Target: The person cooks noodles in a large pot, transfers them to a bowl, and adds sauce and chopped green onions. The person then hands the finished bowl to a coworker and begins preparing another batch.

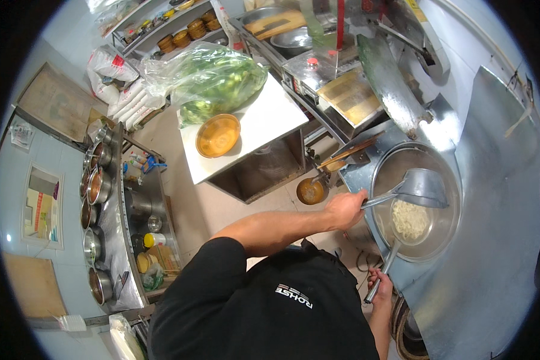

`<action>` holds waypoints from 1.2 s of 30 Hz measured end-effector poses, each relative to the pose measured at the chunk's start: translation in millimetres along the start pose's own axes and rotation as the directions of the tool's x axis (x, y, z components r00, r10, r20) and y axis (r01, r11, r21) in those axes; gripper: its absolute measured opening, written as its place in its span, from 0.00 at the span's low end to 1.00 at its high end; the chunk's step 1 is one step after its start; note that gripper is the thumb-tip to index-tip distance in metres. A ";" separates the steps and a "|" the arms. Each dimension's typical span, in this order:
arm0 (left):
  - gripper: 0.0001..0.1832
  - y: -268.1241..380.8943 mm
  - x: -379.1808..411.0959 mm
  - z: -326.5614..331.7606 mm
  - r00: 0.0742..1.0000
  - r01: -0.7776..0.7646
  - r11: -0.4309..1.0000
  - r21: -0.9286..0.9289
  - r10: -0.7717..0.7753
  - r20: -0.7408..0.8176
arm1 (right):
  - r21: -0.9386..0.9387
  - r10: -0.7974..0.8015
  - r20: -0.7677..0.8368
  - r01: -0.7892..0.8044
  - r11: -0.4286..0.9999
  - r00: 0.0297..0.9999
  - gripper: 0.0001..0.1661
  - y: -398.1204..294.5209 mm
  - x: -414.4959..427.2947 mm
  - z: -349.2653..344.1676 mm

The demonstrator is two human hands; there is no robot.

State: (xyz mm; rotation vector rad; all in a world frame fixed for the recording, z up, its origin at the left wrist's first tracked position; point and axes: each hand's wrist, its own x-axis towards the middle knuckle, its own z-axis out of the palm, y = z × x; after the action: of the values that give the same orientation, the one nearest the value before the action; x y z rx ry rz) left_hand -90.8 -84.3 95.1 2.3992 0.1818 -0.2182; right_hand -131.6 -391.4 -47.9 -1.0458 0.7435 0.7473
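My left hand [348,210] grips the handle of a deep metal ladle [420,185], whose bowl is tipped with its rim towards the noodles. My right hand [380,288] is closed around the metal handle of a strainer [392,258]. Pale noodles [410,219] lie in the strainer's round basket. Both utensils are over a large round cooking pot [450,238] set into a metal stove top [486,279]. The ladle partly covers the far side of the strainer. How deep the basket sits in the pot is unclear.
An orange-brown bowl [218,136] and a plastic bag of green vegetables [220,81] rest on a white-topped table [276,110]. Long chopsticks [348,151] lie beside the pot. A tall metal sheet [389,85] stands behind it. Several metal pots [100,185] line the left counter.
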 end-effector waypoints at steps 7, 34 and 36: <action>0.16 40.9 40.6 19.5 0.993 0.011 0.994 0.105 0.001 -0.116 | -0.065 0.003 0.103 0.004 0.998 0.995 0.08 1.5 0.7 -21.7; 0.08 20.6 132.9 96.0 0.744 0.604 0.504 -0.617 -0.081 0.663 | -0.611 -0.505 -0.188 0.302 0.732 0.842 0.15 -70.9 -131.0 24.3; 0.08 41.1 122.8 109.8 0.673 0.704 0.337 -0.626 -0.031 0.739 | -0.754 -0.558 -0.282 0.179 0.632 0.781 0.20 -68.4 -124.2 32.5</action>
State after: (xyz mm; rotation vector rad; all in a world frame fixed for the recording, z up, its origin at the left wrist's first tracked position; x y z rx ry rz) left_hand 25.2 -179.7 15.8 1.0218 0.4573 -0.9012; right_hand -136.5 -404.9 96.8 -2.0936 0.6254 0.3556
